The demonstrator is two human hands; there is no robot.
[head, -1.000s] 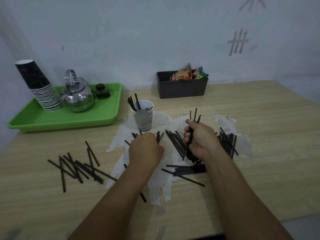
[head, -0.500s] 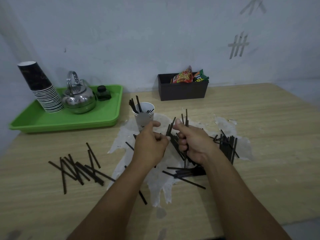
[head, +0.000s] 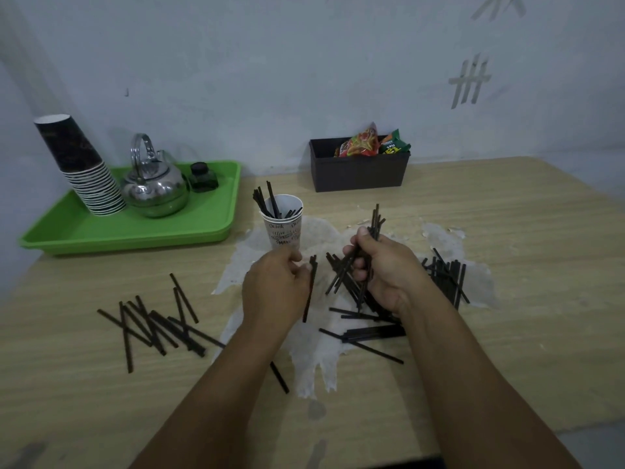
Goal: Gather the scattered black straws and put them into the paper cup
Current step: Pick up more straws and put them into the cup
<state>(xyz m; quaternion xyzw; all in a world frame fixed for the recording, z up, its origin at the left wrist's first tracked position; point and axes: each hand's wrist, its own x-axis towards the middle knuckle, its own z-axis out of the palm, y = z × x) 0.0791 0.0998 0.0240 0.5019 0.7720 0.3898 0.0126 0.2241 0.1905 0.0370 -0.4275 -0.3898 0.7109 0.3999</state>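
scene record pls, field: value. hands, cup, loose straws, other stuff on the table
left hand: pinches a few straws, their ends hanging down
right hand: grips a bundle of straws, upright, splayed
paper cup: upright, just beyond the left hand, several straws already inside
loose straws, left: crisscrossed pile on bare table
loose straws, right: pile beyond the right wrist
loose straws, centre: flat under the hands
green tray: cup stack, kettle, small dark jar
black box: snack packets

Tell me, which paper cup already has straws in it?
The white printed paper cup standing alone on the table, just beyond the left hand. The dark stacked cups on the green tray hold none.
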